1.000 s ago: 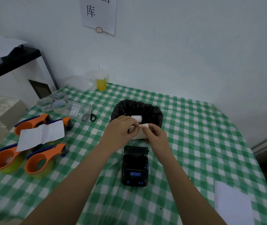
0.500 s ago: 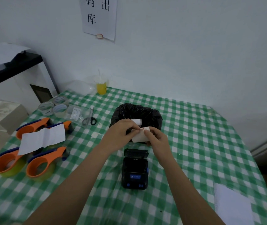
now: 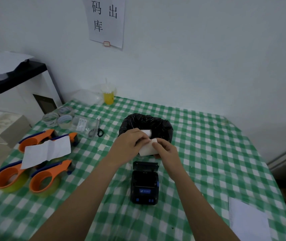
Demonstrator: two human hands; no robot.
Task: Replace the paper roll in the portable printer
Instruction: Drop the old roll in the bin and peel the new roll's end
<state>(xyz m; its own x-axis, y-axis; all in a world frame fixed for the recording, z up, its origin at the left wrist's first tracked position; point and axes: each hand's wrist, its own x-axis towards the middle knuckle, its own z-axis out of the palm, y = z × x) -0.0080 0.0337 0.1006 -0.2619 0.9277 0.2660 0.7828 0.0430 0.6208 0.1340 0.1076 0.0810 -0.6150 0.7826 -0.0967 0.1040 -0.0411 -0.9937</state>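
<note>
At mid-surface, above the open portable printer (image 3: pixel 144 184): paper roll (image 3: pixel 147 149), pinched between left hand (image 3: pixel 130 145) and right hand (image 3: pixel 166 151), each grip closed on it. Since a second ago: loose end peeled further. Judged nearly ready for loading.

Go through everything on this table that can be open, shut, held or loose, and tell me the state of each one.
Portable printer: lid open, flat on the cloth.
Paper roll: held off the table by both hands, loose end peeled up.
Left hand: grip shut on the roll.
Right hand: pinching the roll's loose end.
Black bin bag: mouth open.
Scissors: lying closed.
Yellow drink cup: upright, lidded.
</note>
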